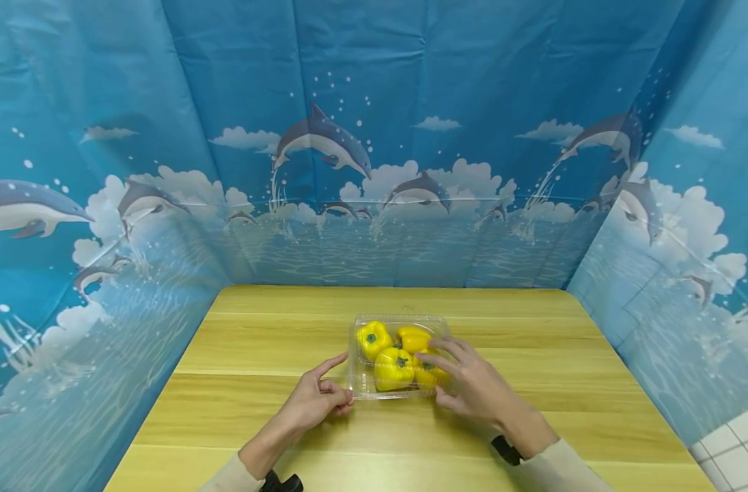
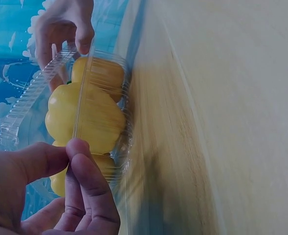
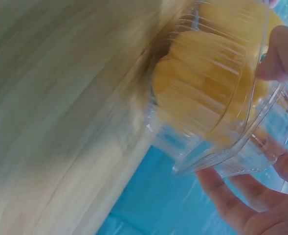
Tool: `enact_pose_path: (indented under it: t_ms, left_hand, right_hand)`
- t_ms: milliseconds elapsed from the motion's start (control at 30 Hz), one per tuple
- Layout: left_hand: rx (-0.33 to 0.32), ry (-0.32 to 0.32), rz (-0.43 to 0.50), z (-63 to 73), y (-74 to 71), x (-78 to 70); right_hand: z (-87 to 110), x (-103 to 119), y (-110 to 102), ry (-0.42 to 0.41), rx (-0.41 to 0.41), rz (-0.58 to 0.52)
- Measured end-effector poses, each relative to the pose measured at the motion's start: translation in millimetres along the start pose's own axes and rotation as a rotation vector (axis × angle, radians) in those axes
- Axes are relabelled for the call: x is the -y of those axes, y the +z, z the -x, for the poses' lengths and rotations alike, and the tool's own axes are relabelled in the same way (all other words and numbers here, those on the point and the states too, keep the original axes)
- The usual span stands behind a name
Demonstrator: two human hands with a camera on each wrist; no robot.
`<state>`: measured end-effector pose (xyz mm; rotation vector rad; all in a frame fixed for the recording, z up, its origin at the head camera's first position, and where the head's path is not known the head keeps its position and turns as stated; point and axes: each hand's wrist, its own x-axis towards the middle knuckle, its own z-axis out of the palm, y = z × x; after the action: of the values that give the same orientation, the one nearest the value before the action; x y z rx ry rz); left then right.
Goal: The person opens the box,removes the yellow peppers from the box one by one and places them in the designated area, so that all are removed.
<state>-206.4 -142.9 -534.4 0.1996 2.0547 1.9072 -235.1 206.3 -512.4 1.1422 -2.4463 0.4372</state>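
Observation:
A clear plastic clamshell box (image 1: 364, 386) sits on the wooden table with several yellow bell peppers (image 1: 393, 369) inside. Its lid appears to lie over them; whether it is latched I cannot tell. At the box's near left corner, my left hand (image 1: 312, 403) pinches the rim between thumb and curled fingers, its index finger stretched along the left side. My right hand (image 1: 478, 383) holds the near right corner, thumb at the front rim (image 3: 254, 93) and the other fingers spread over the top and right side. Peppers (image 2: 85, 115) show through the ribbed front wall.
The wooden table (image 1: 257, 342) stretches around the box on all sides. Blue dolphin-print curtains (image 1: 374, 253) hang behind the table and along both sides. White floor tiles (image 1: 736, 451) show at the lower right. Each wrist wears a black strap (image 1: 507, 451).

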Motion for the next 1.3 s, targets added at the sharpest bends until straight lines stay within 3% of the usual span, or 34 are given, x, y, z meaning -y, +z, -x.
enact_pose_path:
  t_ms: [433, 667, 833, 1033, 1300]
  left_hand:
    - [0.008, 0.006, -0.004, -0.4, 1.7, -2.6]
    - [0.0, 0.01, -0.03, 0.0, -0.4, -3.5]
    - [0.01, 0.006, -0.019, 1.9, -0.6, -4.8]
    - [0.012, 0.005, -0.008, 4.1, 0.1, -5.1]
    - [-0.008, -0.01, 0.0, 5.2, 1.9, -3.5]
  right_hand:
    - [-4.1, -0.7, -7.0, -0.03, -0.009, 0.046]
    - [-7.7, -7.6, -23.9, -0.001, -0.03, -0.056]
    - [-9.9, -11.5, -29.4, -0.018, -0.026, -0.057]
    - [-15.4, -11.1, -29.2, -0.011, -0.079, -0.094]
    - [-21.7, -16.6, -28.5, 0.068, -0.17, -0.153]
